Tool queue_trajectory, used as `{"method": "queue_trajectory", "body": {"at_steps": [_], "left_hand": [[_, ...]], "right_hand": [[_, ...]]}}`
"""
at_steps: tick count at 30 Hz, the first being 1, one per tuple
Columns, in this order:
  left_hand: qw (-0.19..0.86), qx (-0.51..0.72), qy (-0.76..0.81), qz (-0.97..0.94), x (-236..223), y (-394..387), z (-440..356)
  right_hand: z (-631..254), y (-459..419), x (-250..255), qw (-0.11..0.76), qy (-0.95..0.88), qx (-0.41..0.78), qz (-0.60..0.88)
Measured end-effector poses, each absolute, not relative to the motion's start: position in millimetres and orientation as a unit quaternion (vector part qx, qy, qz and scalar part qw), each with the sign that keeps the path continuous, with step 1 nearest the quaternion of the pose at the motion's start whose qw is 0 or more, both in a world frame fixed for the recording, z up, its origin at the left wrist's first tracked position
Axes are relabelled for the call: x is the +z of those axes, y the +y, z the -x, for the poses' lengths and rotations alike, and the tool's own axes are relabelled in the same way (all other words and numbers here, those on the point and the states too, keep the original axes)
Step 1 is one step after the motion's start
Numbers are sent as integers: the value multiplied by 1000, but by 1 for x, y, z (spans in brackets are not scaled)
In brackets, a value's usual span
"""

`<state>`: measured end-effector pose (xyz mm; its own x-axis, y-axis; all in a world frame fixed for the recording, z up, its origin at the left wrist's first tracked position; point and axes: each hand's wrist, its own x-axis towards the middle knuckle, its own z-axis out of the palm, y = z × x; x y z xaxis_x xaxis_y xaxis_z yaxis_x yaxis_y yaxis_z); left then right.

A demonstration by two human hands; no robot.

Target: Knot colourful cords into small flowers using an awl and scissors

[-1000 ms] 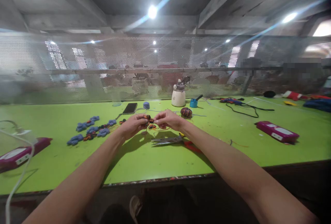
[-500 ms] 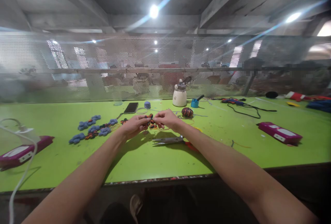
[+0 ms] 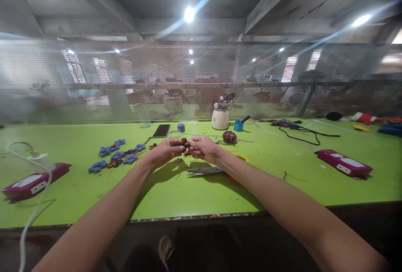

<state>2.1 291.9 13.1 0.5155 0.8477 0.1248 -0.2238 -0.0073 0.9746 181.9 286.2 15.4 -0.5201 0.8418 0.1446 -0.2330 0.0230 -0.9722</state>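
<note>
My left hand (image 3: 163, 153) and my right hand (image 3: 203, 148) meet over the middle of the table, both closed. Between their fingertips they grip a small black-and-orange crochet flower (image 3: 183, 142), partly covered by the fingers. Just below my right wrist lie scissors (image 3: 205, 172) with grey blades, their red handle partly hidden under the forearm. A ball of dark multicoloured yarn (image 3: 230, 137) rests beyond my right hand. To the left of my left hand are several blue crochet flowers (image 3: 130, 159), with dark orange ones among them.
A phone (image 3: 161, 130), a small blue yarn ball (image 3: 181, 127), a white bottle (image 3: 220, 117) and a blue pot (image 3: 238, 125) stand or lie farther back. Purple power strips (image 3: 344, 164) flank both sides. A white cable (image 3: 35, 213) hangs at left. A perforated screen (image 3: 201, 66) rises behind.
My fingers have shifted around the crochet flower, and the right fingers now wrap more closely about its right side. The whole view has drifted slightly, moving the table contents a little rightward.
</note>
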Motion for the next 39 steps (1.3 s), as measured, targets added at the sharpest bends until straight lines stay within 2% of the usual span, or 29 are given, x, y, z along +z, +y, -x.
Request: {"method": "queue_trajectory", "body": {"at_steps": [5, 12, 19, 26, 39], "left_hand": [[646, 428, 284, -565, 12, 294, -4], [653, 424, 274, -564, 14, 291, -5], [667, 436, 238, -555, 15, 290, -1], [670, 442, 229, -550, 11, 293, -1], [653, 462, 227, -556, 14, 290, -6]], "right_hand": [[-186, 290, 15, 415, -587, 639, 275], [-182, 287, 14, 462, -588, 595, 295], [-184, 284, 17, 446, -559, 652, 252], [-184, 286, 19, 476, -530, 655, 254], [-188, 282, 25, 395, -526, 716, 235]]}}
